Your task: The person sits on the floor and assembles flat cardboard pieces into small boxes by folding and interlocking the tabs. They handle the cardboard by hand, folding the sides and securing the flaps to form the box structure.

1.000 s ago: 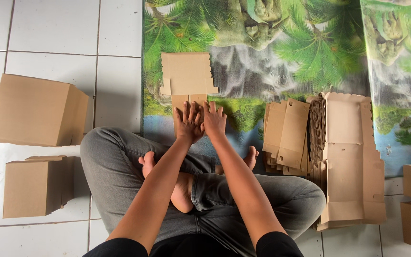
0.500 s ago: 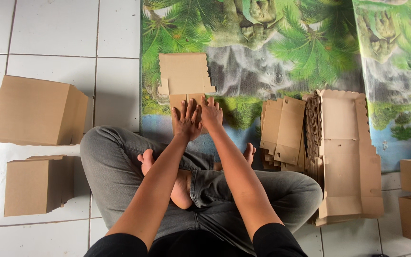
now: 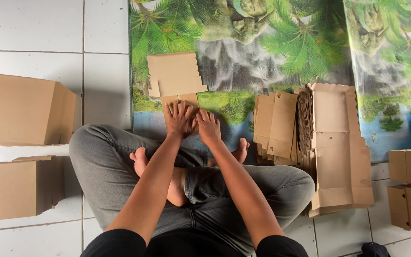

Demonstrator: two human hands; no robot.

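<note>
Just ahead, the flat cardboard blank [image 3: 176, 78] lies under both hands [image 3: 181, 119], fingers spread, pressing its near flap.

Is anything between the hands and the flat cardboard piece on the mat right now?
Nothing visible. The left hand and right hand both lie flat on the near end of the flat cardboard piece on the printed mat. The stack of flat cardboard lies apart, to the right.

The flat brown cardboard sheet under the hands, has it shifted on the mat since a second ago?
No. The flat brown cardboard sheet lies at the same spot on the jungle-print mat, against its grey waterfall patch.
</note>
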